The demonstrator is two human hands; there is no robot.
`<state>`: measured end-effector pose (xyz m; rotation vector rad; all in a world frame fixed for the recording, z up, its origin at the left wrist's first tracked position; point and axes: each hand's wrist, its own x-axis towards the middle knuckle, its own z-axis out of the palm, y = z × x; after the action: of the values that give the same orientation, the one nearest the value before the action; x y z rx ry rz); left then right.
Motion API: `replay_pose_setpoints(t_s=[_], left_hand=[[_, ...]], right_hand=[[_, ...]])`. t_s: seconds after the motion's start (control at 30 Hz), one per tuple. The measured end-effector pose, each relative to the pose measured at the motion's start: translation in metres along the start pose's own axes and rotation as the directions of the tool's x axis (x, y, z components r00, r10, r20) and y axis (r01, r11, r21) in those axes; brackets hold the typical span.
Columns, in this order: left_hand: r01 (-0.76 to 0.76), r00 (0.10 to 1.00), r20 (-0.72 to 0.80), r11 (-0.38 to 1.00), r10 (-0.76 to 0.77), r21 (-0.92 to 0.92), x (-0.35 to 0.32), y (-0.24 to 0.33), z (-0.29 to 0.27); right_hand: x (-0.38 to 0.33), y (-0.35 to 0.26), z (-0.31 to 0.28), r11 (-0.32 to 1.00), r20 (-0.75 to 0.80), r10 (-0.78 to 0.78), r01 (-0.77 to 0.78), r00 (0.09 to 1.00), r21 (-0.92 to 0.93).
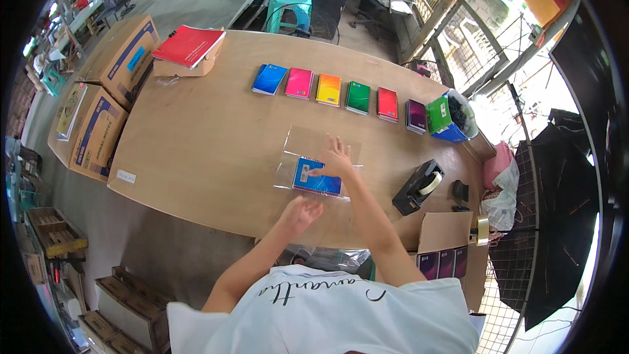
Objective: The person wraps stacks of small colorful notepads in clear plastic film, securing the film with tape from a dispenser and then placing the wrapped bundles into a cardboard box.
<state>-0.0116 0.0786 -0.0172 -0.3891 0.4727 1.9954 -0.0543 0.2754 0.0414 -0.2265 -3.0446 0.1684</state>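
Note:
A blue spiral notebook, perhaps the top one of a small stack, lies on a clear plastic wrapper near the table's front edge. My right hand reaches over its far side with fingers spread above the plastic. The thumb extends across the notebook's cover, and no grip shows. Just short of the notebook's near edge is my left hand, its fingers curled together. Whatever those fingers pinch, if anything, is too small to make out.
Beyond stand small notebook stacks: blue, pink, yellow, green, red and purple. A black tape dispenser and an open carton are at right. Large cartons flank the wooden table at left.

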Motion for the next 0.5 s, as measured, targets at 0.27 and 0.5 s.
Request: replay_pose_setpoints(t_s=[0.27,0.5], left_hand=[[-0.62,0.54,0.384,0.045,0.749,0.783,-0.004,-0.026,0.04],[-0.641,0.589,0.59,-0.126,0.553,0.757,-0.016,-0.01,0.026]], right_hand=[[-0.076,-0.017,0.003,0.083,-0.045,0.053,0.04,0.998,0.996],[-0.114,-0.036,0.028,0.091,-0.253,0.347,0.236,0.903,0.967]])
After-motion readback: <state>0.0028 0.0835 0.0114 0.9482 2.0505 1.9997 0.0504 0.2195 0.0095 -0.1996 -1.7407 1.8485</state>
